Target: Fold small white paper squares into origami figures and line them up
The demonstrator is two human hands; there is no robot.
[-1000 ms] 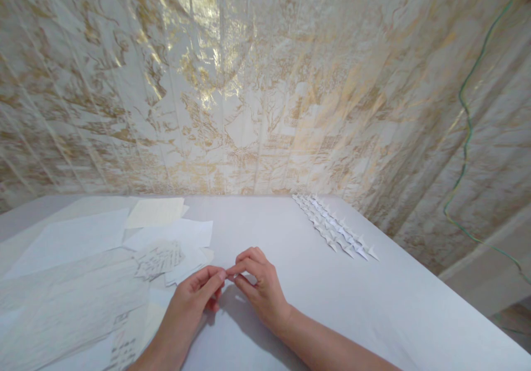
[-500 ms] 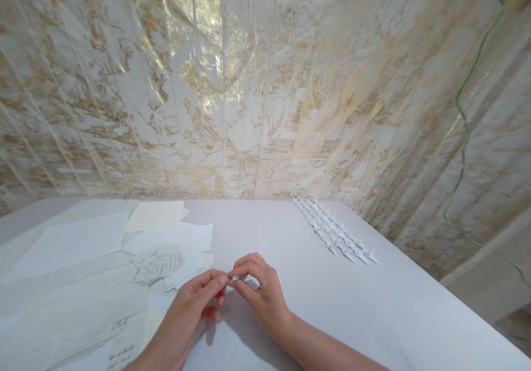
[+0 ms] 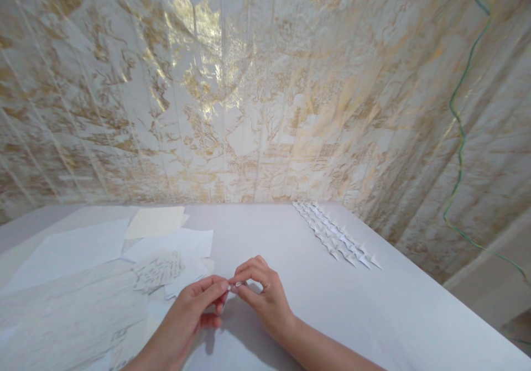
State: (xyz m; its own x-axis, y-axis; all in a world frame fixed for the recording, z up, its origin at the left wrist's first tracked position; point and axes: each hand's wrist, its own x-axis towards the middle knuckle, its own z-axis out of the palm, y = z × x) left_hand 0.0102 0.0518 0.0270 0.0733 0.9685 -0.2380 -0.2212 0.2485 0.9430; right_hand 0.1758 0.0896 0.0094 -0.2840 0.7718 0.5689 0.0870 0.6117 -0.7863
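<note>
A small folded piece of white paper (image 3: 238, 285) is pinched between my two hands, a little above the white table (image 3: 265, 233). My left hand (image 3: 199, 303) is closed on one end of it with thumb and forefinger. From the other side my right hand (image 3: 265, 293) grips it between thumb and fingertips. Most of the paper is covered by the fingers, so its full shape cannot be told. Rows of small pointed folded-paper pieces (image 3: 337, 237) lie at the table's right side, apart from my hands.
Loose paper sheets (image 3: 74, 249) overlap across the table's left side. Small scraps with writing (image 3: 160, 271) lie close to my left hand. Behind the table hangs a gold-patterned covering (image 3: 232, 139). A green cord (image 3: 460, 139) dangles at the right.
My fingers have shifted slightly on the small paper, which both hands still pinch. The whole view has tilted a little, so the table sits slightly lower.
</note>
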